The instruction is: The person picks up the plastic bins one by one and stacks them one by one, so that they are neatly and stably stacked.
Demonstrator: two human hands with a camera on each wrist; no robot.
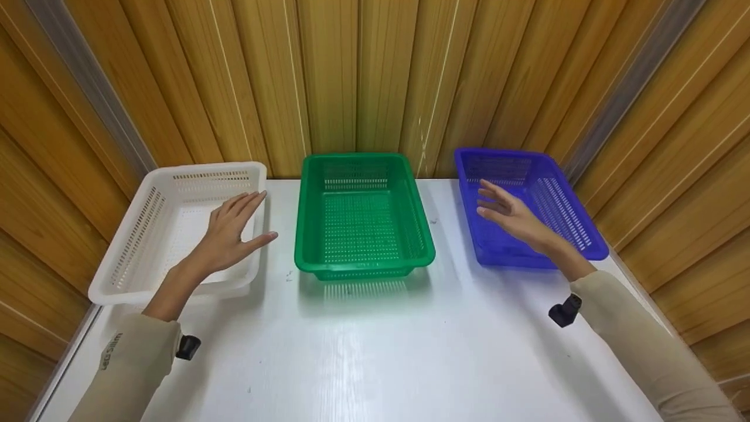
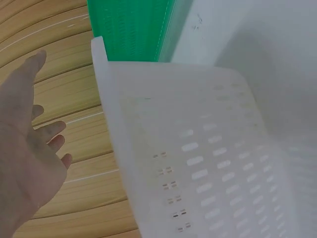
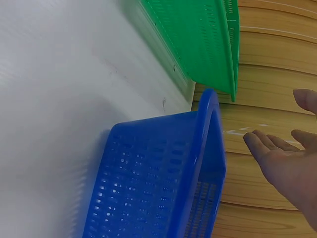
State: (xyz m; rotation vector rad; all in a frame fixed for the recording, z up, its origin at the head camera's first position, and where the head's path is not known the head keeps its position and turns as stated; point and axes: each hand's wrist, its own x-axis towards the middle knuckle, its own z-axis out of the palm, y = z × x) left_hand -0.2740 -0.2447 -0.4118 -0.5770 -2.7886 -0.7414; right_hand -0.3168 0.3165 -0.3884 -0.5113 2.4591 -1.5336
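Note:
Three plastic baskets stand in a row on a white table. My left hand (image 1: pixel 225 237) hovers over the right side of the white basket (image 1: pixel 126 246), fingers stretched and thumb spread, holding nothing. In the left wrist view the same hand (image 2: pixel 29 139) is apart from the basket's rim. Above the blue-violet basket (image 1: pixel 565 211) hangs my right hand (image 1: pixel 512 217), its fingers loosely bent around nothing. The right wrist view shows this hand (image 3: pixel 292 158) clear of the rim. Between the two hands sits a green basket (image 1: pixel 360 228), touched by neither.
Behind the baskets rises a wall of wood-look panels (image 1: pixel 328 76), with similar panels on both sides. The white tabletop (image 1: pixel 363 351) extends toward me in front of the baskets. A small black device (image 1: pixel 565 310) is fixed at my right cuff, another (image 1: pixel 187 347) at my left.

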